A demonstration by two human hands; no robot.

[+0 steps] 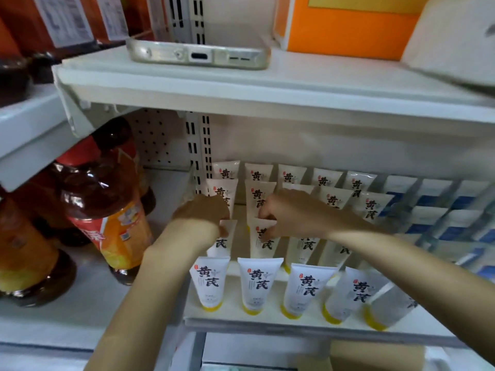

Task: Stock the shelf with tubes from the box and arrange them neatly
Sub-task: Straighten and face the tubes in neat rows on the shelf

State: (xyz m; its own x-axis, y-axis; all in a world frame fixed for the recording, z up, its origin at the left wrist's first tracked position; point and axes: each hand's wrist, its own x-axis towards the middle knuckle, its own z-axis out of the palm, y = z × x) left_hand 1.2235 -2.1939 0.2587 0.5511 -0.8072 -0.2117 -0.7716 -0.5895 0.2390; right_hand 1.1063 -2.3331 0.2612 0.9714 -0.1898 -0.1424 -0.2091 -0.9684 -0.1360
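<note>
Several rows of white tubes with black characters and yellow caps stand cap-down on the white shelf [267,324]. My left hand [201,211] grips the top of the leftmost tube in the second row from the front [223,243]. My right hand [288,212] pinches the top of the tube beside it [261,249]. Both tubes stand upright in their row. The front row [258,285] stands in line, but its two rightmost tubes [348,293] lean to the left. A brown cardboard box [375,356] shows partly at the bottom edge.
Large bottles of amber drink [107,207] fill the shelf to the left. White and blue packs [439,210] stand to the right of the tubes. A phone in a clear case [198,53] lies on the upper shelf, beside an orange box [345,22].
</note>
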